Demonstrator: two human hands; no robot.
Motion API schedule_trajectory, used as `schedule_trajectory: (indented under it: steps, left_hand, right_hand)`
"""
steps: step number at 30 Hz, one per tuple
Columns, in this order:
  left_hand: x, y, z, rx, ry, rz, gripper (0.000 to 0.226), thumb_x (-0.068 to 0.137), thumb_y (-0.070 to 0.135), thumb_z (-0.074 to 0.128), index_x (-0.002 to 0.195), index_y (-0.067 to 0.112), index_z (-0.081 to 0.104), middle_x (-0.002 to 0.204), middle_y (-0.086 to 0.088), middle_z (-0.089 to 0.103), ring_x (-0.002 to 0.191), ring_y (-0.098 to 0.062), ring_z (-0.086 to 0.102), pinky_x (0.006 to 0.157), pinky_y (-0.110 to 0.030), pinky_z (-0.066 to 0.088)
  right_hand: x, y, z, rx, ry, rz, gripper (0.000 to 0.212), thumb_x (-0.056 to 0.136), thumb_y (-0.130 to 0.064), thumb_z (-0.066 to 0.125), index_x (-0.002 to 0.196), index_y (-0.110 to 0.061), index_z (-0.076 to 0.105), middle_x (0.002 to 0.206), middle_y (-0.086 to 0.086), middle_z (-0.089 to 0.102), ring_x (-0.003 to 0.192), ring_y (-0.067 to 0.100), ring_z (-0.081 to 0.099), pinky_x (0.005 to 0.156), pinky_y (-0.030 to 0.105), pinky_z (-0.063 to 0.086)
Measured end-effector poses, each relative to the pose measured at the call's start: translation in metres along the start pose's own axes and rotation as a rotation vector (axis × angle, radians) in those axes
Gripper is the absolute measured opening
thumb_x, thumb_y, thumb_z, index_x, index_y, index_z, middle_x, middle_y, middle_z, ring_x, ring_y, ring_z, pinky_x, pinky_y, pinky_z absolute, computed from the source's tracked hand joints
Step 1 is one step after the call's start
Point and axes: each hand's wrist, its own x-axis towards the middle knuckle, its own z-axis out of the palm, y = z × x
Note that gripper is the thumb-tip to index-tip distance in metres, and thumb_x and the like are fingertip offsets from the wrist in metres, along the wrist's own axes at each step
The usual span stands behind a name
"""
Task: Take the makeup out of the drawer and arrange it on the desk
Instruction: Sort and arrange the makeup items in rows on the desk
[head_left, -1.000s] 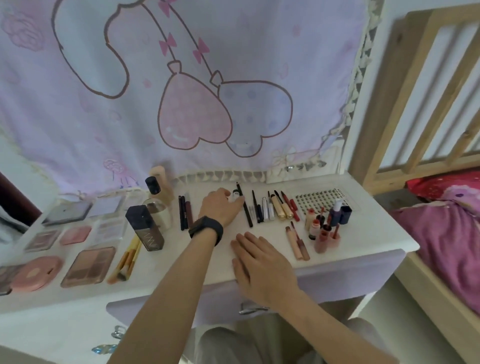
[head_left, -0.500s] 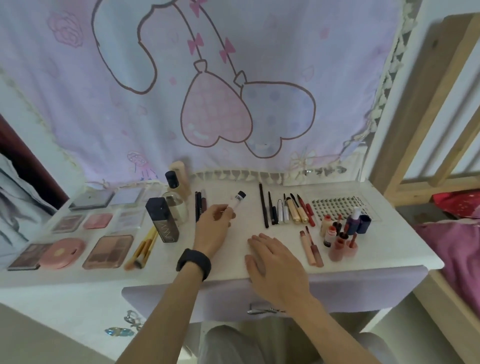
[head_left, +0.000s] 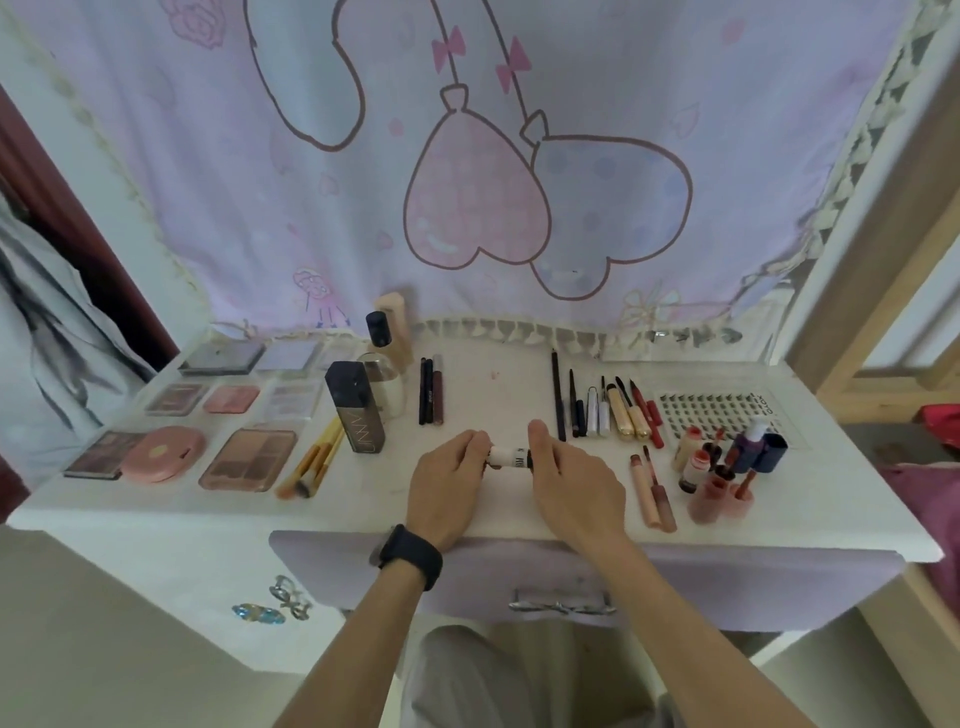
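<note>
Small white plastic makeup tube, pinched endwise by left hand and right hand, looks light, rigid, slick; best gripped mid-barrel.

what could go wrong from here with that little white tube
The left hand and right hand grip the small white tube by its ends; if it slips, it could roll into the liner row. If the black cap comes off, product might smear the desk.
</note>
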Motion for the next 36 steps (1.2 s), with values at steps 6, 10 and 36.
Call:
schedule_trajectory:
  steps: [6, 10, 36]
  left_hand:
    - [0.002, 0.0, 0.011, 0.204, 0.02, 0.01, 0.054, 0.095, 0.06, 0.028, 0.062, 0.021, 0.049, 0.062, 0.007, 0.058, 0.051, -0.007, 0.044, 0.052, -0.027, 0.032]
    - [0.008, 0.001, 0.01, 0.214, -0.059, -0.053, 0.054, 0.102, 0.044, 0.036, 0.051, 0.025, 0.032, 0.043, 0.01, 0.035, 0.045, -0.008, 0.032, 0.052, -0.029, 0.024]
    - [0.01, 0.003, 0.016, 0.186, 0.057, -0.13, 0.047, 0.091, 0.05, 0.033, 0.056, 0.02, 0.043, 0.048, 0.008, 0.035, 0.046, -0.01, 0.028, 0.053, -0.03, 0.027]
  right_hand:
    - [-0.006, 0.005, 0.012, -0.033, 0.094, -0.013, 0.069, 0.098, -0.068, 0.01, 0.057, -0.027, 0.046, 0.049, -0.003, 0.054, 0.049, 0.009, 0.052, 0.052, 0.028, 0.033]
    - [-0.005, 0.007, 0.011, -0.043, 0.124, -0.039, 0.065, 0.101, -0.053, 0.017, 0.049, -0.023, 0.042, 0.043, -0.003, 0.046, 0.045, 0.01, 0.046, 0.049, 0.029, 0.028]
    - [-0.013, 0.02, -0.001, 0.388, 0.084, -0.163, 0.021, 0.093, -0.051, 0.051, 0.114, -0.049, 0.05, 0.113, -0.03, 0.061, 0.055, 0.007, 0.053, 0.06, 0.023, 0.044]
